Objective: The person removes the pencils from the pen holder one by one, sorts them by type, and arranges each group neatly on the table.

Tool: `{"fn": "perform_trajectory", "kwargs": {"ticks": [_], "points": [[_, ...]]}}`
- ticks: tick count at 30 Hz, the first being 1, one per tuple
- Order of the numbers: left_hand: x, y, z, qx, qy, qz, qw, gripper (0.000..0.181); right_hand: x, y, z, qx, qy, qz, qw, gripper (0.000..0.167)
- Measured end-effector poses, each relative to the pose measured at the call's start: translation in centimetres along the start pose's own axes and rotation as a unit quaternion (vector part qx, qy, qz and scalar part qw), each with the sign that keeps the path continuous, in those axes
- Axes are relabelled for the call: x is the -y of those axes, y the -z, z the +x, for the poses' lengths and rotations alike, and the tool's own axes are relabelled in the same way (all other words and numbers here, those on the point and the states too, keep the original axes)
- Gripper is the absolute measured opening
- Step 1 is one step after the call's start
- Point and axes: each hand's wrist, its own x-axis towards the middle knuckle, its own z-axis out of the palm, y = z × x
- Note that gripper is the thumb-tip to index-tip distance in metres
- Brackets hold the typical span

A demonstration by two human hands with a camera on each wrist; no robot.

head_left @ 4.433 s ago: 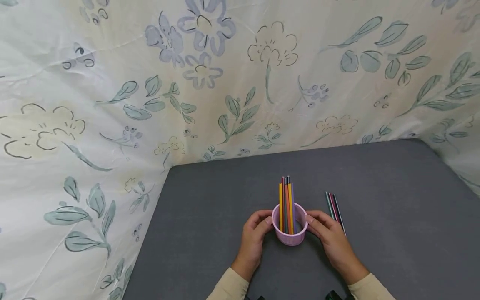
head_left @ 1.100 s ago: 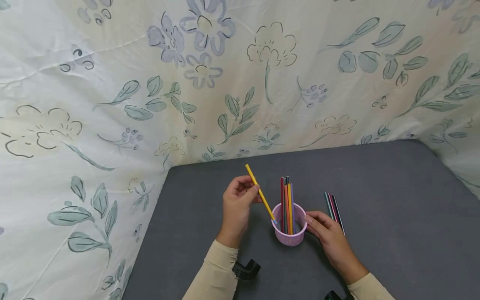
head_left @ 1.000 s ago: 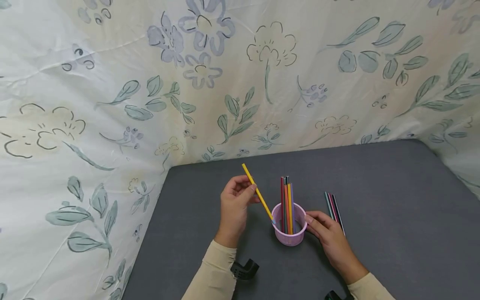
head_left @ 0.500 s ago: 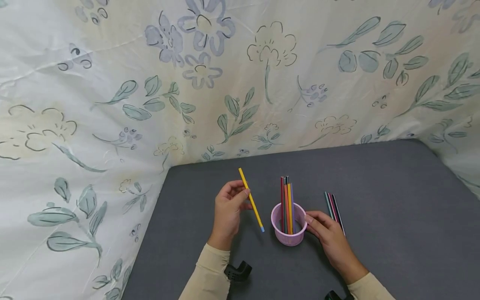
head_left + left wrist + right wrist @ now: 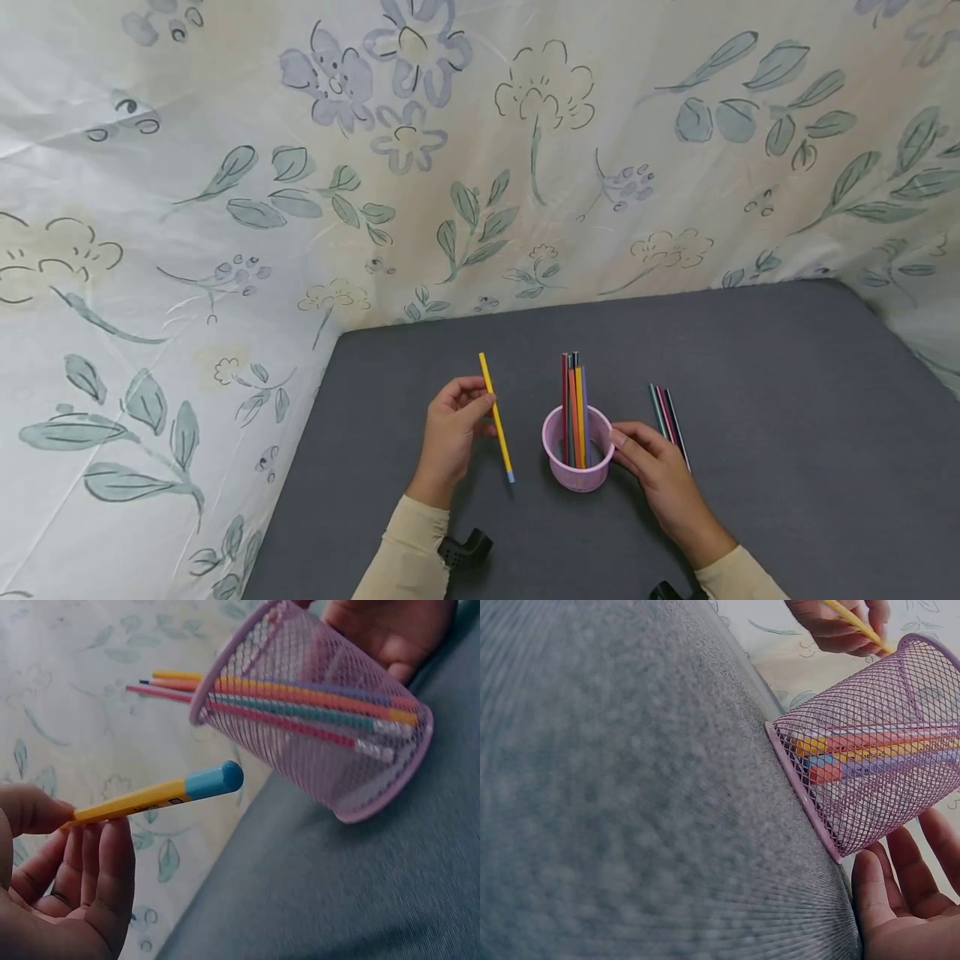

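A yellow pencil (image 5: 497, 421) with a blue end is pinched between the thumb and fingers of my left hand (image 5: 447, 437), clear of the cup and slanting down. Its blue end (image 5: 215, 780) points toward the cup in the left wrist view. To the right stands a pink mesh pencil cup (image 5: 579, 478), upright on the table. Several coloured pencils (image 5: 574, 408) lean inside it. My right hand (image 5: 667, 479) holds the cup's right side, thumb and fingertips at its wall. In the right wrist view, fingers (image 5: 911, 874) lie against the mesh (image 5: 877, 817); the thumb is hidden there.
Several dark, teal and pink pencils (image 5: 667, 412) lie on the grey table (image 5: 810, 433) just beyond my right hand. Floral cloth (image 5: 555, 167) hangs along the back and left of the table. A black wrist device (image 5: 467, 550) sits under my left wrist.
Both hands were on the cup at first. My left hand has since lifted the yellow pencil out and moved it left and lower, away from the cup. The right hand has stayed put.
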Motion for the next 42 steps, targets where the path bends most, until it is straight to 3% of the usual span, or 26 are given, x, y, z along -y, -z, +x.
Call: {"fn": "perform_trajectory", "kwargs": {"ticks": [16, 26, 32, 42], "points": [[2.1, 2.8, -1.1, -0.032, 0.069, 0.094, 0.9927, 0.025, 0.1, 0.1, 0.2, 0.010, 0.005, -0.002, 0.9999, 0.033], [2.7, 4.1, -1.6, -0.046, 0.077, 0.128, 0.9877, 0.028, 0.2, 0.1, 0.3, 0.002, 0.002, -0.006, 1.0000, 0.033], [3.2, 4.8, -2.2, -0.039, 0.094, 0.160, 0.9819, 0.030, 0.3, 0.1, 0.3, 0.005, 0.002, -0.005, 1.0000, 0.032], [3.3, 5.0, -2.4, -0.032, 0.089, 0.193, 0.9766, 0.029, 0.2, 0.3, 0.3, 0.003, -0.003, -0.007, 1.0000, 0.032]]}}
